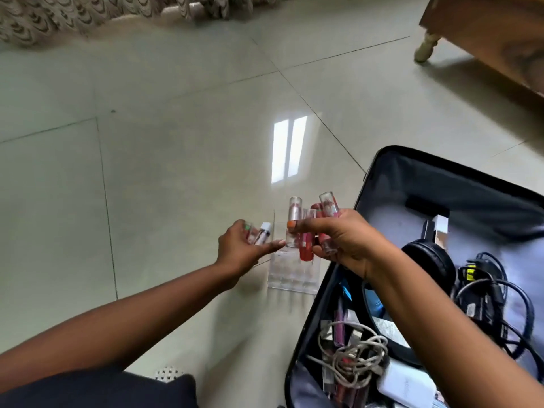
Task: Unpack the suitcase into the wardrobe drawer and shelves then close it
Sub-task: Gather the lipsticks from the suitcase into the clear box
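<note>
Suitcase lies open on the tiled floor at right, holding headphones and tangled cables. Beside it, the right hand grips several lipstick tubes above a clear organizer, while the left hand pinches a small bottle.

The open suitcase lies on the floor at the right. Inside it, headphones sit left of a tangle of cables, with a second cable bundle nearer the person. An organiser stands on the floor just left of the suitcase. Furniture stands at the far right, a curtain along the far edge.
</note>
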